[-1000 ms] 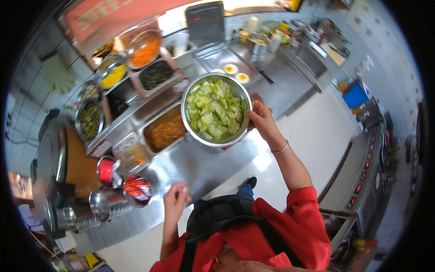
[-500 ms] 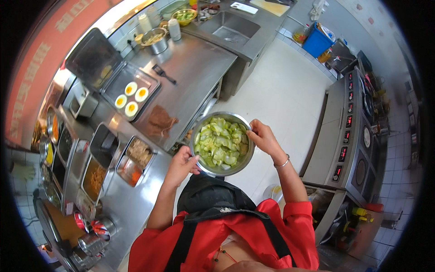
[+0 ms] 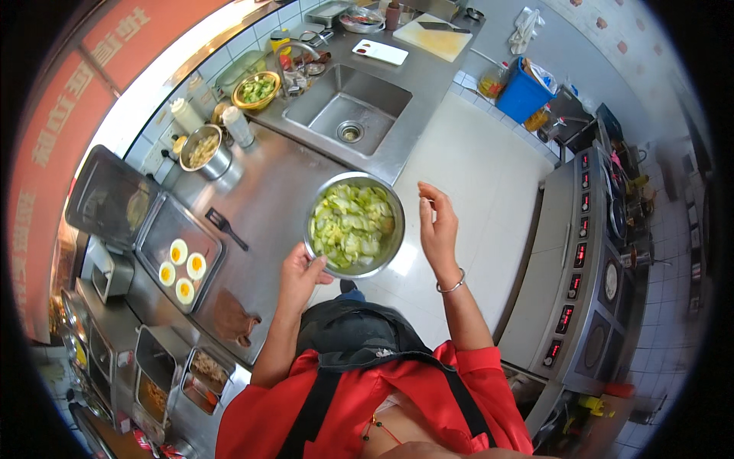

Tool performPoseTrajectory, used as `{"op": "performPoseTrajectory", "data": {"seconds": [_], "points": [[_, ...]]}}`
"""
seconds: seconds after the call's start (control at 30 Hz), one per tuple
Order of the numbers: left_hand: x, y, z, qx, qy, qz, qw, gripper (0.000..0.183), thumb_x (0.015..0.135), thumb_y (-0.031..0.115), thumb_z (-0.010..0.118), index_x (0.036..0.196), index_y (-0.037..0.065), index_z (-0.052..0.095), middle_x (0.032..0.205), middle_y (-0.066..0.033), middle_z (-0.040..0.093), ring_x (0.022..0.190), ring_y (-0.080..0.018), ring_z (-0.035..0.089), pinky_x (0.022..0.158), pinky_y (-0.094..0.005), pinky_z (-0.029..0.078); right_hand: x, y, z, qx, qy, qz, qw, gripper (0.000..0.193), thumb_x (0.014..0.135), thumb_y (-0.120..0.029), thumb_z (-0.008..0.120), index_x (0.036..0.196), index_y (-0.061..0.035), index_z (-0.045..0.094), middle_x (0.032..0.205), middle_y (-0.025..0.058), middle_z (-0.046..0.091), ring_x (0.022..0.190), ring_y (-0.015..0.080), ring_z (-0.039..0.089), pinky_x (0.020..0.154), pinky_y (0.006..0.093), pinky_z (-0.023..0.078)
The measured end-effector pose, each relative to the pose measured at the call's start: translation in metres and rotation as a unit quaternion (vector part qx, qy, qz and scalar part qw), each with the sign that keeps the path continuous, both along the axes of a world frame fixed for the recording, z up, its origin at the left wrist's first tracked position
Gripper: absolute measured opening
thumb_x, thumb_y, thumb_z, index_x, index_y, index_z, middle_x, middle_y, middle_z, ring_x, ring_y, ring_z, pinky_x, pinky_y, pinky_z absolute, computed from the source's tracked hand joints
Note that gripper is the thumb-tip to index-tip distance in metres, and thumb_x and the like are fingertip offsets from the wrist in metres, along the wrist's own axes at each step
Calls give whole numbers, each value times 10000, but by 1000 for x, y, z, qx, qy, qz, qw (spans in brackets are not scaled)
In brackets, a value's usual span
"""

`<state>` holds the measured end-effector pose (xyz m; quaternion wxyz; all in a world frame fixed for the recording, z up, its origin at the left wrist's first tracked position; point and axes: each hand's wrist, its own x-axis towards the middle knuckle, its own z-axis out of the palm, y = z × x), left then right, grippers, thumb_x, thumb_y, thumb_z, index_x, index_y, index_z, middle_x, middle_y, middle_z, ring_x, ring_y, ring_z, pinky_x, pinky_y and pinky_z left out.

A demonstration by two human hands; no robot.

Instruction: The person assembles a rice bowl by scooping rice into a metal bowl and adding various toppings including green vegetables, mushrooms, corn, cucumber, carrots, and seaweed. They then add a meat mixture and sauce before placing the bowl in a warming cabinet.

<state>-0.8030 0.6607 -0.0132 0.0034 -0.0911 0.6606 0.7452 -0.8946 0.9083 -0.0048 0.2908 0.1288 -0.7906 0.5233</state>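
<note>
A round steel bowl (image 3: 392, 256) of sliced green vegetables (image 3: 353, 224) is held out in front of my body. My left hand (image 3: 300, 274) grips its near left rim, thumb over the edge and fingers beneath. To the right of the bowl, apart from it, my right hand (image 3: 439, 229) is raised with its thumb and fingers spread, and I see nothing held in it. A bracelet circles that wrist.
Left of me, a steel counter carries a tray (image 3: 216, 251) of halved eggs, a black spatula (image 3: 226, 229), a brown cloth (image 3: 235, 317) and a pot (image 3: 223, 159). A sink (image 3: 363, 103) lies ahead. Cooktops (image 3: 604, 306) line the right side, and a blue bin (image 3: 524, 96) stands beyond.
My right hand has let go of the bowl's rim and stands apart from it. The view has turned and moved toward the sink, and the bowl sits closer to the counter's corner.
</note>
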Motion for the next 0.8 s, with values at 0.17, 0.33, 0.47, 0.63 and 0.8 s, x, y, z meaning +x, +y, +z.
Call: {"op": "performPoseTrajectory", "data": {"seconds": [0.17,0.33,0.47,0.63,0.8], "points": [[-107,7,17,-29,-31,64,997,44,878,18,553,911,13,524,792,-82,622,580,-123,614,520,-235,532,-94,-53,1,20,-38,97,994,393,836,-158,611,1186,-9,511,1304,215,447,1181,381,428,990,429,363],[-194,24,24,-18,-20,137,990,30,879,16,550,886,16,521,806,-85,626,596,-128,619,525,-242,539,-205,-98,-15,98,-48,83,991,624,792,-325,665,1270,17,455,1367,255,350,1235,423,349,1024,488,298],[-262,36,30,-51,-5,195,980,38,880,17,551,877,12,514,824,-90,621,609,-127,615,526,-245,542,-279,-118,-11,97,-78,135,983,714,812,-420,627,1342,1,400,1422,247,282,1291,418,285,1062,497,221],[-329,52,46,-103,24,265,958,34,880,10,547,884,6,514,818,-80,602,606,-124,608,519,-253,544,-353,-140,-7,108,-87,204,969,729,821,-465,608,1403,-97,369,1471,234,196,1335,409,211,1085,514,157],[-371,58,60,-161,6,326,931,29,877,-10,541,890,-7,515,811,-67,582,588,-122,602,500,-248,537,-396,-157,-9,71,-105,286,950,695,817,-497,603,1404,-188,395,1475,230,183,1336,416,199,1085,522,150]]}}
